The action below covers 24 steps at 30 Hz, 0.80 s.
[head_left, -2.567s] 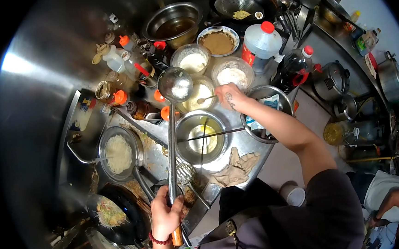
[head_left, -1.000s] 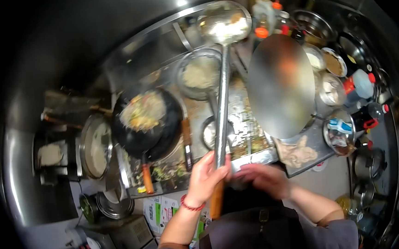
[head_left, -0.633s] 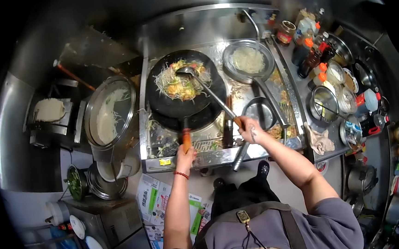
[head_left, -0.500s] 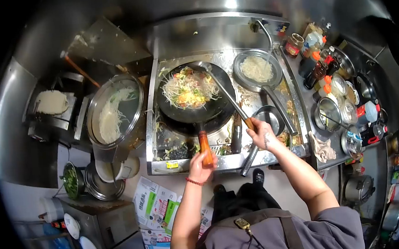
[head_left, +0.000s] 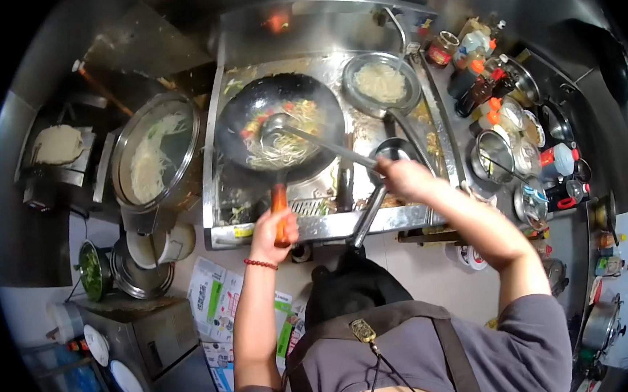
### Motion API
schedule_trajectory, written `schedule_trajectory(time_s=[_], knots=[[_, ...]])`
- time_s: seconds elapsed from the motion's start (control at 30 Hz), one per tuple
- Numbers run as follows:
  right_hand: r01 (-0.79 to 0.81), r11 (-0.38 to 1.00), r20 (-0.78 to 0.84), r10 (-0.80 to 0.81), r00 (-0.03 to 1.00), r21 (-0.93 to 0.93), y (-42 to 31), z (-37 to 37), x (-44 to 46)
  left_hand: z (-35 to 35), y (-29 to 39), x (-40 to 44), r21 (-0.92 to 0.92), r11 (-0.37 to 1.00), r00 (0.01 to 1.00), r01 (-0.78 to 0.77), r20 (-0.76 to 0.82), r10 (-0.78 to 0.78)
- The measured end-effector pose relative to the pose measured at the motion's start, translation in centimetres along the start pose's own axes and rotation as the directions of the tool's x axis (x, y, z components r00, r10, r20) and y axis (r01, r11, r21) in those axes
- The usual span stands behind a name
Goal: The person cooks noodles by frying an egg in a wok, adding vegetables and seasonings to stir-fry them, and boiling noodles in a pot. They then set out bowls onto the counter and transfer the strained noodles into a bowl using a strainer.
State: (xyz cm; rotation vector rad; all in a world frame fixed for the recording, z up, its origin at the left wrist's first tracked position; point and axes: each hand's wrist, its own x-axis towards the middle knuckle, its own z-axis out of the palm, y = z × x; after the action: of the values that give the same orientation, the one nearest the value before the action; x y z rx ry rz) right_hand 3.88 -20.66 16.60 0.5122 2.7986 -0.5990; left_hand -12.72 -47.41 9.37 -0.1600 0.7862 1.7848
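Note:
Wrapped round the orange wooden handle of a black wok [head_left: 233, 140] is my left hand [head_left: 273, 235], with a red bead bracelet at the wrist. My right hand [head_left: 405, 180] grips the end of a long metal ladle [head_left: 332, 145]. The ladle's bowl rests among noodles, bean sprouts and red bits [head_left: 297, 142] inside the wok. Slight steam or haze lies over the food. To the right of the wok, a strainer pan [head_left: 381, 83] holds pale noodles. A small dark pan [head_left: 392, 150] sits just beyond my right hand, partly hidden by it.
At the left stands a large pot [head_left: 156, 152] with pale noodles in water. Sauce bottles [head_left: 476, 93], metal bowls [head_left: 491, 156] and a white jug [head_left: 559, 158] crowd the right counter. A bowl of greens [head_left: 92, 270] is at the lower left. The stove's front edge [head_left: 323, 226] runs before me.
The view has turned from the seasoning counter to the stove. My left hand now grips the wok instead of the ladle, which passed to my right hand. The ladle has moved deeper into the food.

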Motion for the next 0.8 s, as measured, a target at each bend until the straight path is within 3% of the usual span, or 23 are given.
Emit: schedule_trajectory(time_s=[0.03,0.07,0.13,0.2,0.23,0.27,0.33,0.37,0.4,0.43,0.47,0.53,0.6,0.63,0.67,0.73,0.8], knots=[[-0.063,0.997,0.051,0.065,0.997,-0.045,-0.6,0.9,1.3,-0.2,-0.7,-1.1,0.035,0.999,1.000,0.011,0.013,-0.011],[-0.025,0.999,0.037,0.026,0.999,-0.031,-0.8,1.6,0.8,-0.5,-1.9,-3.1,0.072,0.997,0.999,0.029,0.020,-0.030],[0.196,0.933,0.106,-0.237,0.966,0.300,-1.3,-1.1,-2.8,-0.4,-3.5,-6.4,0.075,0.996,0.998,0.049,-0.044,-0.046],[0.169,0.824,-0.090,-0.143,0.986,0.541,2.5,-2.0,-3.5,1.3,-1.7,-5.3,0.052,0.997,0.997,0.062,-0.053,-0.059],[-0.002,0.672,-0.109,0.123,0.986,0.740,6.6,-1.6,-2.6,1.8,-1.2,-4.8,0.007,0.998,0.995,0.062,-0.076,-0.061],[-0.176,0.721,-0.210,0.411,0.887,0.670,7.9,-3.0,-1.9,2.2,0.0,-3.2,-0.001,0.999,0.998,0.049,-0.031,-0.049],[-0.462,0.548,-0.012,0.653,0.757,0.697,16.6,2.1,2.3,2.2,0.7,-0.4,0.019,0.999,0.999,0.034,-0.042,-0.033],[-0.379,0.025,0.312,0.517,0.797,0.925,17.0,2.9,4.3,1.8,0.5,0.8,0.028,0.999,0.998,0.039,-0.058,-0.038],[-0.331,-0.517,0.487,0.197,0.851,0.789,17.3,4.0,6.1,1.5,0.4,1.9,0.059,0.998,0.996,0.015,-0.087,-0.010],[-0.360,-0.745,0.293,-0.228,0.929,0.561,20.5,6.8,8.7,1.5,0.4,2.4,0.064,0.998,0.997,0.015,-0.083,-0.010],[-0.282,-0.741,0.306,-0.108,0.946,0.609,19.1,7.0,9.7,1.5,0.2,2.7,0.066,0.998,0.996,0.019,-0.086,-0.013],[-0.143,-0.279,0.247,0.384,0.890,0.950,16.4,5.1,9.3,1.0,0.0,3.0,0.045,0.998,0.994,0.032,-0.104,-0.028],[-0.268,-0.781,0.399,-0.026,0.917,0.564,18.5,4.0,7.0,1.1,-0.2,2.9,0.030,0.999,0.994,0.028,-0.110,-0.024],[-0.256,-0.683,0.381,0.035,0.924,0.684,17.6,2.6,5.5,1.0,-0.2,3.0,0.018,0.999,0.993,0.030,-0.118,-0.028],[-0.271,-0.670,0.395,0.036,0.918,0.691,17.3,1.6,4.6,1.2,-0.1,3.3,0.019,0.999,0.993,0.041,-0.109,-0.039],[-0.248,-0.440,0.369,0.213,0.905,0.863,16.4,-0.8,2.9,1.0,-0.2,3.0,0.019,0.999,0.990,0.041,-0.134,-0.038],[-0.223,-0.421,0.341,0.227,0.912,0.879,15.9,-3.4,1.0,0.7,-0.1,3.1,0.019,0.998,0.992,0.059,-0.109,-0.056]])
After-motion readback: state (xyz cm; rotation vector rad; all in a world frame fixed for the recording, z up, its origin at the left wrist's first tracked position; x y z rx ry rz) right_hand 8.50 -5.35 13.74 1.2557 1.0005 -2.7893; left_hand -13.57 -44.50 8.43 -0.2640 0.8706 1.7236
